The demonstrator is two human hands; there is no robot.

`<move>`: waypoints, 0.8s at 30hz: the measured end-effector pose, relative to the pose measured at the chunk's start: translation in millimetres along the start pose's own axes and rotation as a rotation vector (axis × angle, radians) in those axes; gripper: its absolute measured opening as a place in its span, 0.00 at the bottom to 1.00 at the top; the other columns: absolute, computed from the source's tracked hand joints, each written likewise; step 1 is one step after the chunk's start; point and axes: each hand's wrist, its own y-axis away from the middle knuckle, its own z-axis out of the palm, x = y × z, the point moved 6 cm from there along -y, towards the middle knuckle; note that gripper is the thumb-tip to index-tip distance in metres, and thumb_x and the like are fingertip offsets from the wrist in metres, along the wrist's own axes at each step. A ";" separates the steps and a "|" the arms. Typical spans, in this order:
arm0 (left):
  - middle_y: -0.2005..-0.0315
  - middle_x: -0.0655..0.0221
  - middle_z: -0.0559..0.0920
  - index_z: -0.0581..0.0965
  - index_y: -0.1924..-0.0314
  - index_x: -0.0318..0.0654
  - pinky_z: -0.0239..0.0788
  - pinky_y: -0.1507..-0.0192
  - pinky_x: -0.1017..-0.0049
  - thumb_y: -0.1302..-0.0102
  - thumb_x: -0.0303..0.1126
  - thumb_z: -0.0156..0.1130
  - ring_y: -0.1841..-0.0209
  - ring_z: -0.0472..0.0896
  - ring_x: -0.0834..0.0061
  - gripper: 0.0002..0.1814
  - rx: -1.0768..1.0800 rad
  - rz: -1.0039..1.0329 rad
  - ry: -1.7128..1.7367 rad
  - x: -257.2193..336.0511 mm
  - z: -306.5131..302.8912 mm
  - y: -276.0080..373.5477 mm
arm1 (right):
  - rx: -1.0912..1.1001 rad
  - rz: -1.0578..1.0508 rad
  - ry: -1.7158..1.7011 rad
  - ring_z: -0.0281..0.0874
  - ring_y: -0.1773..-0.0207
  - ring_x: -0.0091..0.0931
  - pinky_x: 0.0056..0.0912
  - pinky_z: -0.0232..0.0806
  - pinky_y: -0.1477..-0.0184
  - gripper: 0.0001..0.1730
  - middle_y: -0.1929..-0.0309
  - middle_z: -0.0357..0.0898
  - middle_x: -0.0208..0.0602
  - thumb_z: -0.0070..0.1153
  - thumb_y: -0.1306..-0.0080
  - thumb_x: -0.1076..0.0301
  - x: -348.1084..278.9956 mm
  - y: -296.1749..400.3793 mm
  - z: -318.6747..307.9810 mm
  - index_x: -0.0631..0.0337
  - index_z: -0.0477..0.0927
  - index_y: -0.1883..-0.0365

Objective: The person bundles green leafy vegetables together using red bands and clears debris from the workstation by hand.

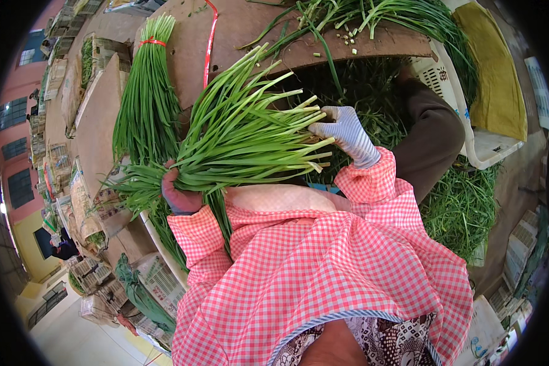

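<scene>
A loose, fanned bunch of garlic chives (242,146) lies across in front of me, pale stem ends towards the upper right. My left hand (179,192), in a dull red glove, is closed around its leafy end. At the other side my right hand (347,130), in a grey-and-white striped glove, pinches at the stem ends; its fingertips are partly hidden by stems. Beyond my left hand, a tied chive bundle (148,100) with a red tie (153,41) rests on a brown board (183,59). A red strip (210,41) hangs over that board.
More loose chives (407,23) and cut stem bits (347,34) lie on the board's far right. A white plastic crate (478,153) with an olive cloth (494,73) stands at right. Leaf scraps (462,206) heap below it. Stacked crates (55,160) line the left.
</scene>
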 end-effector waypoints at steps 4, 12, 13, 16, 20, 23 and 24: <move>0.54 0.60 0.79 0.73 0.51 0.41 0.71 0.50 0.55 0.42 0.31 0.54 0.51 0.77 0.58 0.17 -0.185 -0.059 0.047 -1.8 5.6 -2.2 | -0.051 -0.047 -0.008 0.75 0.66 0.16 0.21 0.70 0.61 0.22 0.66 0.81 0.32 0.64 0.47 0.68 0.5 -0.2 6.2 0.70 0.78 0.54; 0.54 0.60 0.79 0.72 0.51 0.40 0.71 0.49 0.56 0.41 0.31 0.54 0.52 0.77 0.59 0.17 -0.056 -0.018 -0.009 -6.7 -3.4 -1.1 | 0.149 -0.110 -0.088 0.73 0.74 0.17 0.22 0.68 0.72 0.16 0.73 0.80 0.30 0.53 0.50 0.75 11.0 -9.9 5.8 0.72 0.80 0.62; 0.54 0.60 0.79 0.72 0.51 0.40 0.71 0.49 0.56 0.41 0.31 0.54 0.52 0.77 0.59 0.17 -0.065 -0.022 -0.008 -6.5 -1.3 0.6 | 0.171 -0.122 0.079 0.74 0.74 0.18 0.23 0.68 0.73 0.14 0.73 0.80 0.32 0.51 0.45 0.73 3.3 -6.9 -1.8 0.72 0.80 0.62; 0.54 0.59 0.79 0.73 0.52 0.40 0.71 0.49 0.57 0.41 0.31 0.54 0.52 0.77 0.59 0.16 -0.075 -0.032 -0.018 -5.2 2.2 3.6 | 0.330 -0.015 0.156 0.77 0.73 0.21 0.23 0.70 0.71 0.14 0.72 0.81 0.38 0.51 0.41 0.71 3.1 4.8 -57.0 0.72 0.80 0.60; 0.54 0.59 0.79 0.73 0.52 0.40 0.71 0.50 0.57 0.41 0.32 0.53 0.53 0.77 0.59 0.16 -0.078 -0.037 -0.011 -2.7 3.9 2.1 | 0.435 -0.037 0.803 0.78 0.65 0.19 0.23 0.71 0.65 0.21 0.62 0.82 0.40 0.54 0.40 0.68 34.8 15.3 -141.4 0.71 0.75 0.50; 0.54 0.59 0.79 0.73 0.51 0.40 0.71 0.50 0.56 0.42 0.33 0.53 0.52 0.77 0.59 0.17 -0.077 -0.036 -0.011 -6.1 -3.1 -3.9 | 0.254 -0.144 0.259 0.76 0.61 0.19 0.24 0.69 0.60 0.24 0.61 0.81 0.39 0.56 0.41 0.64 -12.9 18.5 -69.3 0.70 0.74 0.49; 0.54 0.59 0.79 0.73 0.51 0.40 0.71 0.50 0.56 0.42 0.33 0.53 0.52 0.77 0.59 0.17 -0.069 -0.042 -0.031 -6.6 -2.2 -5.2 | 0.204 -0.189 0.260 0.75 0.62 0.18 0.23 0.69 0.61 0.24 0.63 0.81 0.37 0.57 0.41 0.63 -29.5 16.5 -43.8 0.69 0.75 0.49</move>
